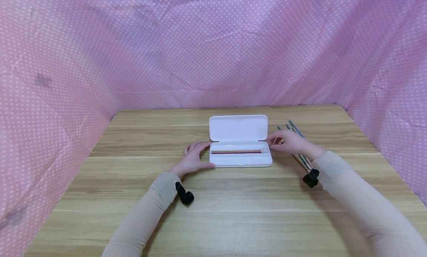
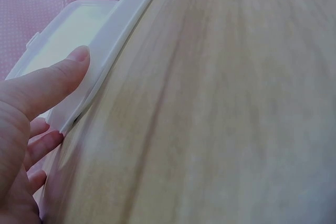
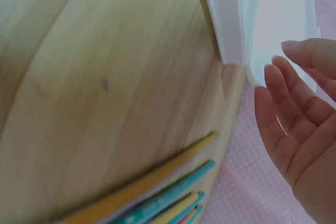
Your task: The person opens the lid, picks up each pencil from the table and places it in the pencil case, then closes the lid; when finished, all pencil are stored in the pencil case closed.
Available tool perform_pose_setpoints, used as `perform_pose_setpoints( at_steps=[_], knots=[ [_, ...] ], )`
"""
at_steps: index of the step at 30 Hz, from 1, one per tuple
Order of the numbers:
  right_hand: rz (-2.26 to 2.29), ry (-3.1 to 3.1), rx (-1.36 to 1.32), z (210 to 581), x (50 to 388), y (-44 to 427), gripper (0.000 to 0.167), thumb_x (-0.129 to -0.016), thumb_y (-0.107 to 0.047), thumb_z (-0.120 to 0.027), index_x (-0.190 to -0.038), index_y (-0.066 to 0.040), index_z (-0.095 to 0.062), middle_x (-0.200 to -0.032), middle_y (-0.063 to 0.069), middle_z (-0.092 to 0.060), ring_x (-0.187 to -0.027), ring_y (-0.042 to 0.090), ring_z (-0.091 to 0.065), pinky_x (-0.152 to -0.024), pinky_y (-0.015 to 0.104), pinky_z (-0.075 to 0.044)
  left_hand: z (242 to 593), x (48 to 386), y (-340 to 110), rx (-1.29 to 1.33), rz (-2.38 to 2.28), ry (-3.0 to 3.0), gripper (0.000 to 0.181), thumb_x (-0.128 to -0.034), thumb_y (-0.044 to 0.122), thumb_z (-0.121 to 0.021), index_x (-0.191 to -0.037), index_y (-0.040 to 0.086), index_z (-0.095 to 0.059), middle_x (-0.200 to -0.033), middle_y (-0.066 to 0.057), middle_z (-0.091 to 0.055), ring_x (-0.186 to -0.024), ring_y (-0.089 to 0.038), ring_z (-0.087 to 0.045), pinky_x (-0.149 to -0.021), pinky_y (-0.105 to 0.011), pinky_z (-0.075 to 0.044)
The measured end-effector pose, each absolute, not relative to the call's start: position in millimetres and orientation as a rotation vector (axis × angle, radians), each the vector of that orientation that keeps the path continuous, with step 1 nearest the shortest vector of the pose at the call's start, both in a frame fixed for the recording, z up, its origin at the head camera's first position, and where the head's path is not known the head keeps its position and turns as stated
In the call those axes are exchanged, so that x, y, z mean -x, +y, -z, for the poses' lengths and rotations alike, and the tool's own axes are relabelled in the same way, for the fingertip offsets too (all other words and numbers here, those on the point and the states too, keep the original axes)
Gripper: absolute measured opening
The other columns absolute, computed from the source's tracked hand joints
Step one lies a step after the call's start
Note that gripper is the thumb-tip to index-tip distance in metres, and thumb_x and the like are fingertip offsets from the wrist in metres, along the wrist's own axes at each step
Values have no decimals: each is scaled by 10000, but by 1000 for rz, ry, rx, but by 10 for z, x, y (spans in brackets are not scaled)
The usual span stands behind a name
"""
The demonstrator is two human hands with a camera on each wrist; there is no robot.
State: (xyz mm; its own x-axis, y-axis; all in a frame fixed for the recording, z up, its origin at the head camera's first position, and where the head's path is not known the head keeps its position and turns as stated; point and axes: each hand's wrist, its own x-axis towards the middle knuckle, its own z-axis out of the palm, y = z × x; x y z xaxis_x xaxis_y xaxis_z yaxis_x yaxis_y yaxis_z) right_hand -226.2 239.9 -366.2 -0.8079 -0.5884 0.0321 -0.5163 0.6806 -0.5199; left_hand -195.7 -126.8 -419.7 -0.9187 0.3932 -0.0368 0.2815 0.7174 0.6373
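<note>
A white pencil case (image 1: 241,160) lies with its lid (image 1: 238,127) raised, and pencils (image 1: 237,152) with pale eraser ends lie lengthwise inside. At its left end my left hand (image 1: 192,160) holds the case, the thumb on the near edge and the fingers around the end. In the left wrist view the thumb (image 2: 58,80) presses the white wall. My right hand (image 1: 289,141) is just beside the case's right end, near the lid hinge. In the right wrist view its fingers (image 3: 286,98) are loosely bent, apart from the thumb, with nothing between them.
Several long thin pencils or brushes (image 1: 296,128), blue-green and yellow, lie on the wooden table (image 1: 233,205) under and behind my right wrist. A pink dotted cloth (image 1: 213,57) hangs behind the table and at both sides. Each wrist carries a black camera (image 1: 184,194).
</note>
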Motion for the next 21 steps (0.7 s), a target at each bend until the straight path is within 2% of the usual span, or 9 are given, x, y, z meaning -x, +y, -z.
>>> perform_pose_setpoints(
  at_steps=[3,13,21],
  knots=[
    [790,2770,898,3664,2262,2487,284,-834,3,-657,-1117,23,-660,-924,77,-673,-881,233,-631,-758,358,-535,4199,1961,-1268,-542,-981,2751,872,-723,359,-812,-1447,133,-382,-1448,-94,-437,-1404,-326,-218,-1118,-536,36],
    [776,2787,707,3609,2212,2701,325,-847,-35,-656,-1162,42,-630,-915,78,-654,-863,200,-598,-693,254,-484,4206,1975,-1275,-536,-981,2743,877,-720,363,-814,-1449,139,-381,-1452,-90,-434,-1406,-317,-212,-1120,-522,43],
    [750,2828,658,3587,2202,2880,337,-833,-23,-656,-1159,55,-627,-890,65,-647,-811,161,-574,-676,255,-479,4200,1989,-1291,-543,-985,2736,877,-728,360,-809,-1454,139,-371,-1459,-88,-427,-1409,-323,-205,-1116,-518,36]
  ],
)
